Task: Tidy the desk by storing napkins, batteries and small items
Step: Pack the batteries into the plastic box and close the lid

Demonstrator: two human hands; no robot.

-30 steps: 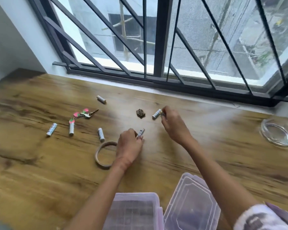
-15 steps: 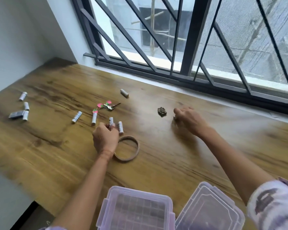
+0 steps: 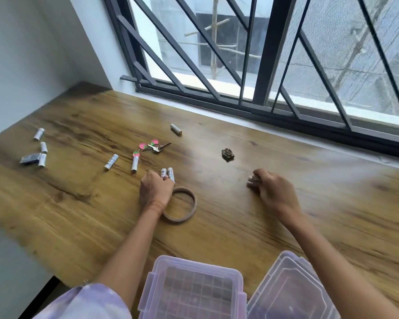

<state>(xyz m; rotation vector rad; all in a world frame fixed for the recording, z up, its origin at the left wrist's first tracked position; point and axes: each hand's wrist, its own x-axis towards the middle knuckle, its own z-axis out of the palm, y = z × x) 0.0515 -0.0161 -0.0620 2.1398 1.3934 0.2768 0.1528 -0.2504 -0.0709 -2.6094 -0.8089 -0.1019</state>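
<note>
Pinching firmly probably suited you best, since round cells roll. Item: your left hand [image 3: 156,192], fingers curled onto two batteries [image 3: 168,174] just beyond the tape ring [image 3: 180,204]. Item: your right hand [image 3: 272,192], closed round one battery [image 3: 253,179]. Open box [image 3: 194,264] sat nearest you.

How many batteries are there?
9 batteries: three at the desk's left end, two by the keys, two at the left hand, one near the window, one in the right hand. Hands may hide more.
</note>
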